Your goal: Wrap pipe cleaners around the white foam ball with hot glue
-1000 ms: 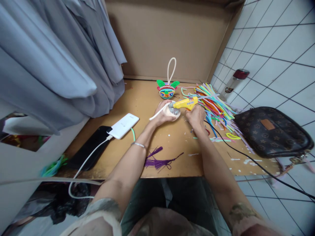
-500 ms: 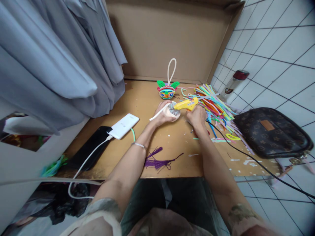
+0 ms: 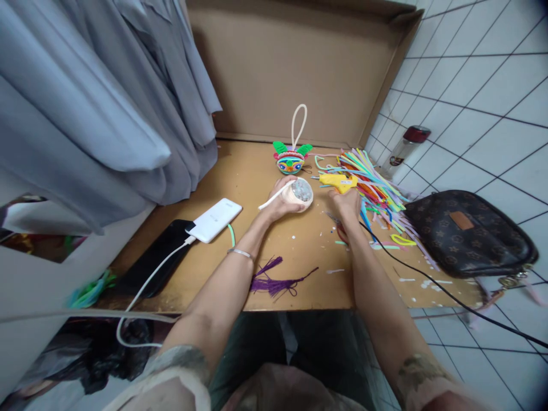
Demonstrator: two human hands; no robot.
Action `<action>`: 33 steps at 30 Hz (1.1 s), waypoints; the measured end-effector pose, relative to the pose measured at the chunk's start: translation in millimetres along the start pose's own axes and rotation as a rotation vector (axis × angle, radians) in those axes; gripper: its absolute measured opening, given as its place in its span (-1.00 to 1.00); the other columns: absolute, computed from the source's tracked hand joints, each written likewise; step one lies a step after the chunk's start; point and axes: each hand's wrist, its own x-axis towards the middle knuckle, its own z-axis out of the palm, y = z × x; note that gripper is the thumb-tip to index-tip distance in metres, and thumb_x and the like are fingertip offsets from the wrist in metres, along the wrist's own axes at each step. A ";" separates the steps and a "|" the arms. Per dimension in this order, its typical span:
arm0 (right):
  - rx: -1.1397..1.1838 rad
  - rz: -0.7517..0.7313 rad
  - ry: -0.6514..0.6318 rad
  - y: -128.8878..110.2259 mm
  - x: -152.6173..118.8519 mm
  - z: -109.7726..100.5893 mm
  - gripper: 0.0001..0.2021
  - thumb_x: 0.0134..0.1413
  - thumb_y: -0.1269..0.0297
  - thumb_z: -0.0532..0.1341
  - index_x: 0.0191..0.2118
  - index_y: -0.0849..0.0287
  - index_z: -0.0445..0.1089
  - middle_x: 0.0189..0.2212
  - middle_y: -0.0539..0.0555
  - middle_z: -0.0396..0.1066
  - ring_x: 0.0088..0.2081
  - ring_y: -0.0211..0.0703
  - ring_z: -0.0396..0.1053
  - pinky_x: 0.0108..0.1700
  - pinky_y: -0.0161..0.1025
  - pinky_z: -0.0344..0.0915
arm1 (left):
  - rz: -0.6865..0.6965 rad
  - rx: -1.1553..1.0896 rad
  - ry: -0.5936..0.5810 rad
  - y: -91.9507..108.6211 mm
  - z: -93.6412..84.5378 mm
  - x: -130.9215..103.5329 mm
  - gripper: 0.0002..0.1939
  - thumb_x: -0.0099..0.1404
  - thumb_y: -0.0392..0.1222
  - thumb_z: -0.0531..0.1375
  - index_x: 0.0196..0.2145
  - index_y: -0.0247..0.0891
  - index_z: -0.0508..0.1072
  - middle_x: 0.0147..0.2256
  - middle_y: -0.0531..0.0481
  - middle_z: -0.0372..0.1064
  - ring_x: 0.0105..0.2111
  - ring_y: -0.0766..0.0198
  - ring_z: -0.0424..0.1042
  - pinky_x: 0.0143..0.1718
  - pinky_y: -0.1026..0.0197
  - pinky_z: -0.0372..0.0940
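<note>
While gray fabric [image 3: 107, 103] hangs at your left and a tiled wall [image 3: 483, 114] stands at your right, the brown tabletop [image 3: 312, 237] spreads before you, backed by a brown panel [image 3: 295, 68]. A dark patterned handbag [image 3: 471, 234] lies at the right end of the surface, and just beside it is a loose heap of multicolored pipe cleaners [image 3: 377, 182]. On your left, a white power bank [image 3: 217, 220] with a cable plugged in overlaps the end of a black case [image 3: 154, 262]. Purple tassels [image 3: 274, 284] lie near the front edge, between your forearms. Your right hand [image 3: 346, 202] is wrapped around the handle of a yellow glue gun [image 3: 340, 182], whose nozzle points left, near the round white piece [image 3: 302, 194] but apart from it. Beyond your hands sits a lion-head ornament [image 3: 291, 162] with green ears and a white loop. Your left hand [image 3: 280, 202] is clamped around that white piece, its mottled gray face exposed, a white strip running across the hand. A slim bracelet [image 3: 240, 252] circles your left forearm.
</note>
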 end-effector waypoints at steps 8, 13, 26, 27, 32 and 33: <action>-0.082 0.024 -0.067 11.7 -1.0 10.6 -0.44 0.12 0.02 0.29 0.06 0.43 0.49 -0.01 0.47 0.56 0.02 0.26 0.54 0.01 -0.02 0.42 | -0.058 -0.063 0.008 0.6 -2.2 -2.8 -0.17 -0.11 -0.18 0.48 0.15 -0.14 0.38 0.12 -0.11 0.41 0.16 -0.08 0.43 0.25 -0.13 0.33; -0.223 -0.049 0.036 10.1 -5.2 12.3 -0.51 0.14 0.20 0.27 0.09 0.47 0.43 0.04 0.52 0.50 0.06 0.27 0.48 0.09 0.06 0.36 | -0.053 -0.051 0.007 7.4 -2.6 -4.1 -0.20 -0.10 -0.18 0.47 0.14 -0.15 0.39 0.14 -0.11 0.39 0.18 -0.09 0.40 0.27 -0.12 0.32; 0.078 -1.200 0.159 -33.1 -51.4 19.7 -0.71 0.28 0.33 0.14 0.03 0.10 0.52 -0.18 0.19 0.47 -0.10 0.06 0.38 0.00 -0.03 0.30 | 0.135 0.040 0.052 0.8 8.2 -3.3 -0.55 0.19 -0.14 0.28 0.06 -0.10 0.45 0.05 -0.14 0.44 0.14 -0.01 0.42 0.29 -0.13 0.30; 0.119 -1.194 0.162 -33.1 -51.8 20.2 -0.75 0.31 0.33 0.12 -0.06 0.11 0.55 -0.22 0.19 0.48 -0.13 0.04 0.39 -0.02 -0.05 0.31 | 0.144 0.035 0.053 0.6 8.1 -3.5 -0.54 0.18 -0.14 0.29 0.06 -0.11 0.44 0.06 -0.15 0.44 0.14 -0.01 0.42 0.29 -0.13 0.30; 0.415 -0.860 0.119 -29.0 -44.7 4.8 -0.70 0.39 0.24 0.06 -0.13 0.13 0.55 -0.17 0.17 0.56 -0.11 -0.07 0.48 -0.01 -0.17 0.38 | 0.079 0.034 0.059 9.0 5.8 -6.1 -0.23 -0.10 -0.17 0.48 0.10 -0.20 0.40 0.08 -0.16 0.42 0.12 -0.05 0.42 0.25 -0.12 0.33; 0.446 -0.781 0.088 -28.9 -43.0 1.9 -0.71 0.37 0.24 0.07 -0.14 0.14 0.56 -0.19 0.16 0.57 -0.13 -0.09 0.49 -0.03 -0.19 0.39 | 0.056 0.036 0.064 11.1 5.4 -6.3 -0.21 -0.12 -0.19 0.49 0.10 -0.19 0.40 0.09 -0.15 0.42 0.12 -0.05 0.42 0.25 -0.12 0.33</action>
